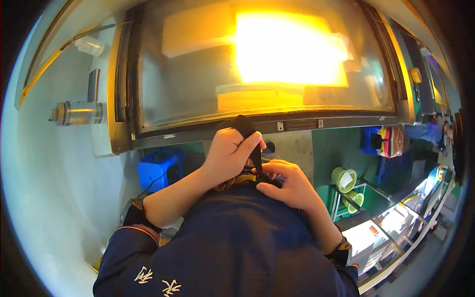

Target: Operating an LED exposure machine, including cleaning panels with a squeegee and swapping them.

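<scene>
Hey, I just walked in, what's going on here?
A person in a dark blue shirt is handling a black strap close to their body. The left hand is closed around its upper part; the right hand is at its lower end, its grip unclear. A brightly lit table stands just ahead.

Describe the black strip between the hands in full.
The black strip is plain, matte and soft-looking, apparently fabric. It shows a broader bunched part at the top and a narrow, fairly straight length below, running roughly down the picture. The left hand grips its upper part, hiding some of it; the fingers and thumb of the right hand close at its lower end, near the dark blue top. Whether it touches the panel's dark frame cannot be told.
</scene>
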Demonstrator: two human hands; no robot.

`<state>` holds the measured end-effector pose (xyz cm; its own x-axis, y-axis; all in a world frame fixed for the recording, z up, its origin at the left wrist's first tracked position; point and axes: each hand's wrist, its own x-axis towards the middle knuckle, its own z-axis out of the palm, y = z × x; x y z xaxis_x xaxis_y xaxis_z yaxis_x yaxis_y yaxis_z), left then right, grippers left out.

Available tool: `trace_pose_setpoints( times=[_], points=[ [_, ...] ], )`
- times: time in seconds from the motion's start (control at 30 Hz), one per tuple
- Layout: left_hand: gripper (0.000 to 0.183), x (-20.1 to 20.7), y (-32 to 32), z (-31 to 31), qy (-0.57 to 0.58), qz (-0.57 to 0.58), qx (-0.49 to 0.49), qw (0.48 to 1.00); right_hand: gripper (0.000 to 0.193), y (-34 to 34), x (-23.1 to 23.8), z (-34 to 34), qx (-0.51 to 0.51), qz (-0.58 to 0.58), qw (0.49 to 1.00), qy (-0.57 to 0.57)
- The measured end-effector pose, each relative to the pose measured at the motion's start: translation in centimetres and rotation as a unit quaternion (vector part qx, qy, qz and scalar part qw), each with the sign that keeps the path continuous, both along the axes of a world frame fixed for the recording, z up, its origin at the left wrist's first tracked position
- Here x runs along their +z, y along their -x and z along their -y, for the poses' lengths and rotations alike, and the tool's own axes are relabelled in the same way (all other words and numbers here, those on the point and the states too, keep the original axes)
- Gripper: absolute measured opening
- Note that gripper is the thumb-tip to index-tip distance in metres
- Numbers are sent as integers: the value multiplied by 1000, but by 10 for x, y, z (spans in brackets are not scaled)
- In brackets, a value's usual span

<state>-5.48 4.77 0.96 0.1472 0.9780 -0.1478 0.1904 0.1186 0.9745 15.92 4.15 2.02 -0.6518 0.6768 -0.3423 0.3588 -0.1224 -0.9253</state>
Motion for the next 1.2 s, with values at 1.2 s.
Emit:
trace_pose_setpoints(
  times=[1.2],
  points=[
    [24, 25, 90, -43, -48, 169, 323, 930, 46, 7, 0, -15, 46, 27, 997, 53]
  ],
)
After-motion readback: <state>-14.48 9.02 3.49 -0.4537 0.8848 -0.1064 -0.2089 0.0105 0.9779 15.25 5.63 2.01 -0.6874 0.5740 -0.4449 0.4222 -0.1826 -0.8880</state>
